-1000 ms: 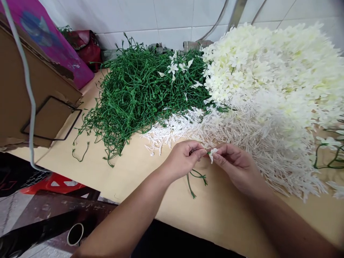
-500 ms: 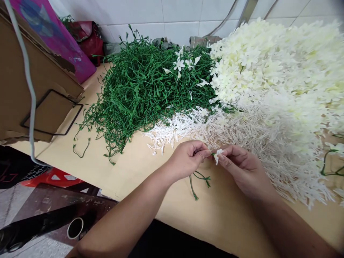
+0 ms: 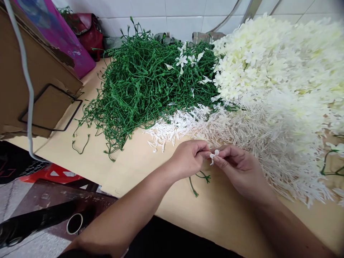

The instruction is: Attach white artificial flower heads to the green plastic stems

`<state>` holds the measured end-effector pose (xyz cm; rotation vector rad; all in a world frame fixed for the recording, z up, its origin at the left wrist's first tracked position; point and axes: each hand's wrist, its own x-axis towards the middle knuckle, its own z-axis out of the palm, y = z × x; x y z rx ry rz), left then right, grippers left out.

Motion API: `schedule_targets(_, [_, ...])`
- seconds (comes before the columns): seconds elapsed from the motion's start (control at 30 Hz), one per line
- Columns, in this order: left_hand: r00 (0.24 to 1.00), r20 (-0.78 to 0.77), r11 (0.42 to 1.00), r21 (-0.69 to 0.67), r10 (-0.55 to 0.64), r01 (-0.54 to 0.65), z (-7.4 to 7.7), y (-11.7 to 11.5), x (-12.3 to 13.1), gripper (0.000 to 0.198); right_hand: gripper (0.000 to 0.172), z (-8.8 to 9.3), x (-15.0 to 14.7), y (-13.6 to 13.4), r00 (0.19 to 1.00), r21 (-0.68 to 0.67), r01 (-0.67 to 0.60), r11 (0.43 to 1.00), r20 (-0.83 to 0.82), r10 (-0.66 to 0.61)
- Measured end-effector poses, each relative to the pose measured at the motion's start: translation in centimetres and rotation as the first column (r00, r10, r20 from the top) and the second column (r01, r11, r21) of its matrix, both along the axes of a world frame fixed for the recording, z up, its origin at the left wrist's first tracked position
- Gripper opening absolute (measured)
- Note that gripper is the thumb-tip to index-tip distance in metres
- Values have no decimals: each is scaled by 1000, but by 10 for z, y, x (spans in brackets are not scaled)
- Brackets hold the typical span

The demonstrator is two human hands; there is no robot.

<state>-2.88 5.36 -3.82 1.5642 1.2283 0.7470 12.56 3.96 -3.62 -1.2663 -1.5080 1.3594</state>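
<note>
A small white artificial flower [image 3: 214,156] sits between my two hands, just above the table. My left hand [image 3: 189,157] is closed in a pinch on a green plastic stem [image 3: 192,187], whose forked lower ends show beneath the fingers. My right hand [image 3: 243,170] pinches the flower from the other side, thumb and forefinger at its petals. The two sets of fingertips almost meet, and the upper end of the stem is hidden by fingers and petals. Just beyond the hands lies a heap of thin white sticks [image 3: 249,134].
A tangled mound of green stems [image 3: 150,79] with a few white blossoms on it lies at the back. White petals [image 3: 285,57] are piled high at the right. A cardboard box [image 3: 40,79] and a grey cable [image 3: 29,89] stand at the left of the table [image 3: 129,165].
The flower has shifted slightly left, closer to my left fingertips, and its petals look more bunched. My right hand has moved a little toward the left one. The view has tilted slightly.
</note>
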Motion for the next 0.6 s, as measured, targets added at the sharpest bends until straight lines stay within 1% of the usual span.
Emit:
schedule_targets(0.13, [1000,20,1000,-31,-2,3,1,1,-1,14,15,-1,-1,3,1000,12,-7,1000,-10,7])
schedule_targets(0.3, [996,88,988,-153,-10,23,9,2,-3,16,13,0,2,8,997,-6,-9,1000,-75,9])
schedule_targets(0.37, [997,64,987,-149,-45,54,12,2,-4,18,12,1,4,9,993,-37,-39,999,-110,35])
schedule_targets(0.5, [986,19,982,-93,-163,164,16,3,-7,25,10,4,7,9,977,-63,-131,989,-179,118])
schedule_targets(0.6, [982,45,980,-79,-182,185,16,3,-7,24,10,5,7,8,977,-72,-133,988,-176,119])
